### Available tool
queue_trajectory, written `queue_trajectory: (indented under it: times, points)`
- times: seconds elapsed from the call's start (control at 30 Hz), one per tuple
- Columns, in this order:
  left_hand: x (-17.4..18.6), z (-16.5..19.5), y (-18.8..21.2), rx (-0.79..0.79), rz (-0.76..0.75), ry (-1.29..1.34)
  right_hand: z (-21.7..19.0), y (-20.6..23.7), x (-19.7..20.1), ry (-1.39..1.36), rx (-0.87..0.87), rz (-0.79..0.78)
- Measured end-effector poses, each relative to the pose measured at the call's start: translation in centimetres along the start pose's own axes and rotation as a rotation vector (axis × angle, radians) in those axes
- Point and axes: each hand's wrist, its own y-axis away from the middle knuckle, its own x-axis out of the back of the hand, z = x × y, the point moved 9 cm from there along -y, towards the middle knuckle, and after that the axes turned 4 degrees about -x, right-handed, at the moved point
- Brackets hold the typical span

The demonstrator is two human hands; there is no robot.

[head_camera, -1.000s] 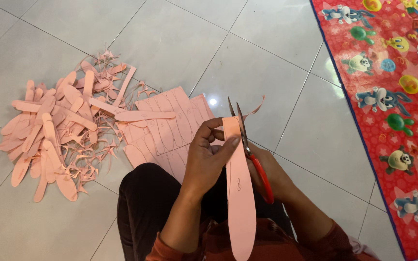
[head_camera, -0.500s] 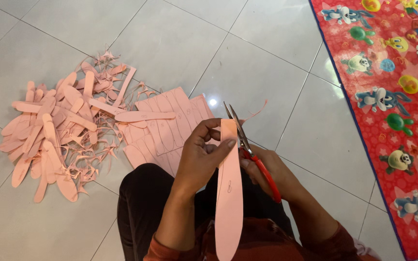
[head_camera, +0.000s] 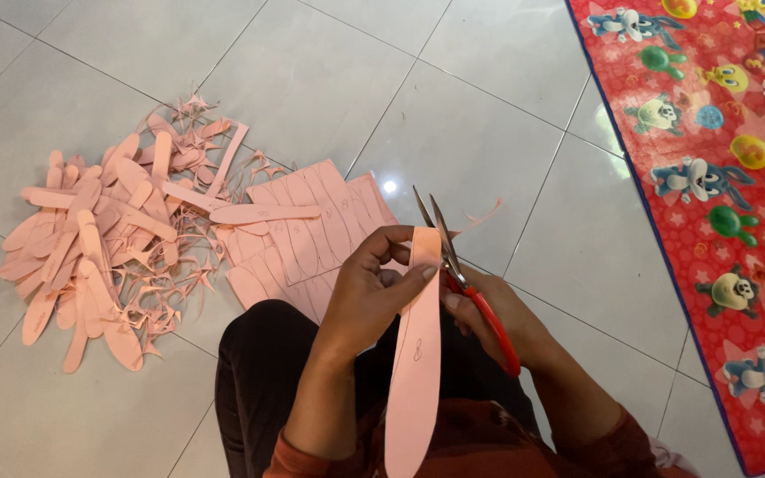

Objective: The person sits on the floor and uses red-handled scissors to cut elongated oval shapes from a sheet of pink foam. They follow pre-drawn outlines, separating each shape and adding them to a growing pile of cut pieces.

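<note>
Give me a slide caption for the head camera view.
Left hand holds a long pink paper strip while right hand trims its tip with red-handled scissors.

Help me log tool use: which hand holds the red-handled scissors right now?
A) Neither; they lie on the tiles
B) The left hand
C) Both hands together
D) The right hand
D: the right hand grips the red-handled scissors, blades at the tip of the pink strip that the left hand pinches.

No packages, labels, signs or screens are showing anywhere here; only cut pink paper, floor tiles and a patterned mat.
</note>
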Motion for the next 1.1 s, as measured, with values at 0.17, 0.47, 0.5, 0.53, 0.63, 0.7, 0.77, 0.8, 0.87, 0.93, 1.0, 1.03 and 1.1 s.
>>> queue_trajectory:
  times: [0.17,0.47,0.5,0.53,0.63,0.7,0.77,0.8,0.87,0.93,1.0,1.03,1.1]
  points:
    - [0.4,-0.3,-0.2,-0.011,-0.027,-0.044,0.8,0.2,0.6,0.057,-0.058,0.006]
    - [1.8,-3.9,-0.7,0.1,-0.062,0.084,1.4,0.9,1.2,-0.019,-0.102,-0.027]
    - [1.7,-4.7,-1.0,0.134,-0.069,0.167,1.2,0.8,1.0,-0.071,-0.054,-0.036]
    - [1.5,-5.3,-1.3,0.11,-0.047,0.327,1.2,0.7,0.9,-0.155,-0.024,-0.014]
    - [-0.3,-6.1,-2.0,-0.077,-0.011,0.602,1.8,-0.4,-0.1,-0.372,0.05,0.051]
    - [-2.4,-5.2,-1.6,-0.339,-0.026,0.516,2.6,-1.1,-0.7,-0.473,0.065,0.093]
    - [-3.8,-5.2,-1.8,-0.364,-0.021,0.825,4.0,-1.7,-1.3,-0.51,0.002,0.144]
    - [-3.9,-4.9,-1.8,-0.376,-0.017,0.98,4.6,-1.8,-1.4,-0.527,-0.03,0.169]
    - [-3.6,-3.1,-1.0,-0.436,0.074,0.471,3.8,-1.7,-1.3,-0.366,0.084,0.166]
    - [-3.4,-1.9,-0.1,-0.362,0.117,0.144,3.1,-1.5,-1.1,-0.261,0.152,0.169]
    - [-2.8,-2.2,1.2,-0.159,0.124,0.003,2.9,-1.1,-1.1,-0.215,0.166,0.171]
    - [-2.5,-1.9,1.0,-0.172,0.196,0.058,2.6,-1.0,-1.4,-0.228,0.181,0.13]
    - [-2.1,-1.8,0.5,-0.196,0.343,0.17,2.1,-0.6,-2.1,-0.252,0.207,0.045]
